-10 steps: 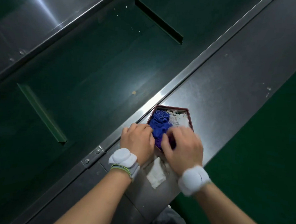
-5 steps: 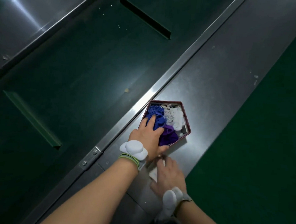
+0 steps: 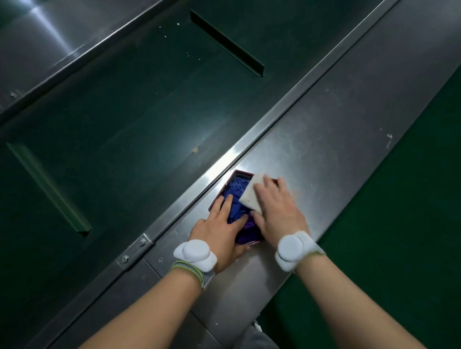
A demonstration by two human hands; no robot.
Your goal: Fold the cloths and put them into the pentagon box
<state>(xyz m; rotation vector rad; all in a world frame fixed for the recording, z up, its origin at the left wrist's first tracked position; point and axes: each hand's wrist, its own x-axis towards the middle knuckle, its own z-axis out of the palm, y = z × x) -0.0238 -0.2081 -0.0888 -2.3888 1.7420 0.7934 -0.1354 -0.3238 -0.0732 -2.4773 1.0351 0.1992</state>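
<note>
You are pressing your left hand [image 3: 221,228] flat, fingers spread, onto the blue and purple crumpled cloths [image 3: 237,201] filling the dark red pentagon box [image 3: 238,173] on the grey steel ledge [image 3: 332,142]. Your right hand [image 3: 278,206] is gripping a folded white cloth [image 3: 252,195], thumb underneath and fingers over it, lowering it over the box's right side. Judging by this, you are nearing the end; no loose cloths are showing on the ledge.
</note>
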